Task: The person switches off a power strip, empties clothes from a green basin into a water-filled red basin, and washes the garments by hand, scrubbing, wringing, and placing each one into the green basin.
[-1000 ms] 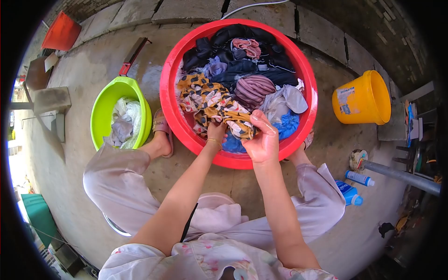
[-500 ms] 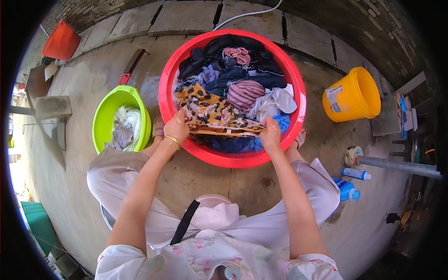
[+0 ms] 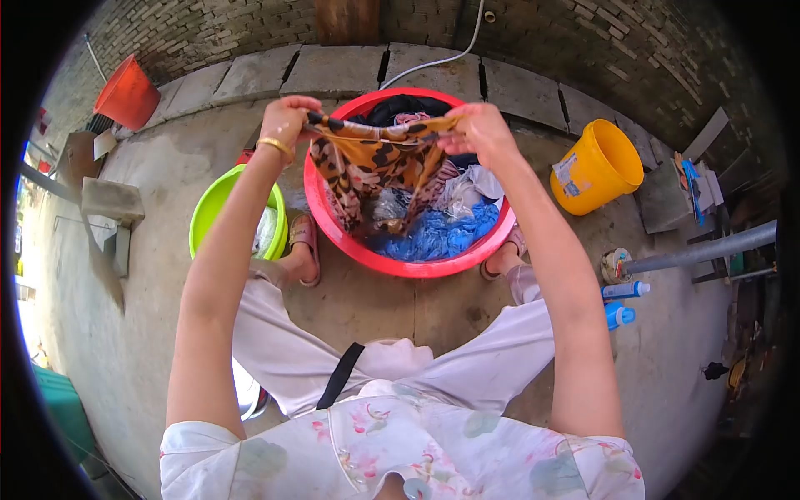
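My left hand (image 3: 286,123) and my right hand (image 3: 483,133) are both closed on the top edge of orange pants (image 3: 375,154) with a dark floral pattern. Stretched between them, the pants hang down in two parts over a red tub (image 3: 400,265), their lower ends close to the wet laundry. Whether those ends touch the water I cannot tell. Blue cloth (image 3: 446,233) lies in the near part of the tub, with a pale grey garment (image 3: 477,187) to its right. Black clothes (image 3: 408,107) show at the far side, partly hidden behind the pants.
A lime-green basin (image 3: 204,217) with pale laundry stands left of the tub. To the right are a yellow bucket (image 3: 575,187), blue bottles (image 3: 621,290) and a metal pole (image 3: 708,250). An orange-red bucket (image 3: 129,93) stands far left. A hose (image 3: 442,60) runs behind the tub.
Both hands have risen up and away from me, lifting the pants off the laundry pile. The blue cloth beneath now shows more. The head view has tilted up a little.
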Demonstrator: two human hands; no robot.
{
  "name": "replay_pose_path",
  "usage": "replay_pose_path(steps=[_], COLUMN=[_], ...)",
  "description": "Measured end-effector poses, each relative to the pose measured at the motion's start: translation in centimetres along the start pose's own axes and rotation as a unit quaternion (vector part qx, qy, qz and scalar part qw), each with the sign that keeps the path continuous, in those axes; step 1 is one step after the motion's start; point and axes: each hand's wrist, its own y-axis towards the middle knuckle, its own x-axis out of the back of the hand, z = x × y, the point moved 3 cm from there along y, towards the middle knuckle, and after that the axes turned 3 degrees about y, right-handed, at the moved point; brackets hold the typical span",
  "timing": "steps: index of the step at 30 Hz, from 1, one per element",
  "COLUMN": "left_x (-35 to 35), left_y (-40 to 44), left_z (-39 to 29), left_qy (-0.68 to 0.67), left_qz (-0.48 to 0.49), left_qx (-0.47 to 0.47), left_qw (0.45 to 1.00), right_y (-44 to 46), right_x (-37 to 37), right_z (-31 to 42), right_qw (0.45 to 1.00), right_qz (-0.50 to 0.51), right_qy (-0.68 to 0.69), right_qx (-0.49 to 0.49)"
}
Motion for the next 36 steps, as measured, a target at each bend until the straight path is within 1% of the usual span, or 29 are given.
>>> replay_pose_path(steps=[2, 3, 7, 8, 9, 11, 12, 13, 15, 16, 17, 18, 19, 20, 21, 22, 23, 24, 25, 26, 27, 28, 29, 31, 32, 33, 34, 35, 36], left_x=[0.2, 0.2, 1.0, 1.4, 1.7, 5.4, 5.8, 4.7, 2.3, 3.4, 2.3, 1.1, 0.2, -0.5, -1.4, -2.1, -2.4, -3.7, -4.6, -5.5, -6.7, -8.0, -9.2, -11.5, -12.6, -13.8, -14.6, -15.1, -15.5], left_y=[0.1, 0.1, 0.4, 0.3, 0.7, 6.1, 7.6, 5.7, 0.1, 3.3, 2.2, 1.1, 0.3, 1.3, 2.5, 3.0, 5.8, 3.6, 3.7, 3.7, 2.6, 2.2, 2.2, 2.2, 1.8, 1.4, 1.1, 1.2, 0.8], left_z=[-4.0, -5.9, -11.5, -13.2, -14.3, -15.7, -16.5, -17.5, -20.7, -19.5, -18.2, -16.1, -13.9, -10.7, -6.5, -1.8, 5.6, 8.3, 13.9, 18.7, 21.3, 24.4, 27.7, 33.0, 33.5, 34.0, 34.7, 36.8, 38.4], left_qy=[-0.087, -0.140, -0.189, -0.207, -0.225, -0.200, -0.348, -0.349, -0.212, -0.175, -0.174, -0.106, -0.038, 0.006, 0.049, 0.117, 0.168, 0.267, 0.307, 0.397, 0.412, 0.453, 0.492, 0.487, 0.488, 0.502, 0.516, 0.532, 0.538], left_qz=[0.017, 0.020, -0.015, -0.030, -0.046, 0.013, 0.164, 0.164, -0.015, -0.013, -0.014, -0.035, -0.056, -0.049, -0.041, -0.046, -0.075, -0.053, -0.055, -0.022, 0.006, 0.022, 0.038, 0.111, 0.117, 0.133, 0.147, 0.155, 0.123], left_qx=[-0.021, -0.022, -0.035, -0.056, -0.076, -0.130, -0.132, -0.131, -0.212, -0.270, -0.265, -0.231, -0.195, -0.204, -0.211, -0.179, -0.170, -0.100, -0.075, -0.059, 0.007, 0.040, 0.073, 0.060, 0.072, 0.118, 0.164, 0.155, 0.128], left_qw=[0.996, 0.990, 0.981, 0.976, 0.970, 0.971, 0.914, 0.913, 0.954, 0.947, 0.948, 0.967, 0.978, 0.978, 0.975, 0.976, 0.968, 0.957, 0.947, 0.916, 0.911, 0.890, 0.867, 0.864, 0.862, 0.846, 0.828, 0.818, 0.824], right_y=[-0.3, -0.8, -2.6, -2.9, -4.3, -3.3, -2.9, -2.6, -3.3, -3.3, -3.6, -3.7, -2.7, -2.9, -0.7, -1.0, -0.5, -0.2, 0.0, 0.5, 1.1, 1.1, 2.0, 3.9, 4.6, 5.1, 5.8, 6.1, 6.3], right_x=[-2.1, -3.3, -6.5, -6.6, -7.0, -6.0, -5.4, -4.9, -4.4, -4.2, -4.1, -4.1, -3.1, -3.0, -2.2, -1.6, -0.7, 0.0, 0.5, 1.0, 1.4, 1.1, 0.8, 0.3, -0.6, -1.4, -1.7, -2.2, -2.6], right_z=[4.0, 5.9, 12.4, 14.0, 16.1, 18.6, 19.6, 20.3, 20.0, 19.2, 18.2, 16.3, 13.5, 10.2, 5.9, 2.0, -2.9, -7.3, -11.6, -16.1, -20.3, -22.1, -24.7, -30.7, -32.2, -33.5, -37.3, -39.0, -40.6], right_qw=[0.993, 0.991, 0.975, 0.966, 0.970, 0.955, 0.953, 0.950, 0.944, 0.946, 0.946, 0.953, 0.958, 0.965, 0.956, 0.963, 0.965, 0.935, 0.934, 0.898, 0.880, 0.895, 0.895, 0.861, 0.859, 0.858, 0.868, 0.869, 0.854], right_qz=[0.055, 0.039, 0.015, 0.027, -0.062, -0.076, -0.068, -0.060, -0.026, -0.001, 0.023, -0.024, -0.065, -0.061, -0.069, -0.076, -0.076, -0.118, -0.103, -0.116, -0.116, -0.105, -0.101, -0.103, -0.091, -0.078, -0.083, -0.076, -0.079], right_qy=[0.069, 0.080, 0.067, 0.123, 0.161, 0.199, 0.197, 0.194, 0.202, 0.190, 0.180, 0.137, 0.046, 0.053, 0.059, -0.054, -0.127, -0.269, -0.325, -0.417, -0.457, -0.432, -0.432, -0.494, -0.496, -0.498, -0.487, -0.485, -0.512], right_qx=[0.076, 0.100, 0.212, 0.227, 0.170, 0.206, 0.221, 0.236, 0.259, 0.264, 0.267, 0.271, 0.277, 0.250, 0.281, 0.252, 0.215, 0.201, 0.108, 0.085, 0.061, -0.034, -0.044, -0.072, -0.088, -0.102, -0.057, -0.064, -0.052])
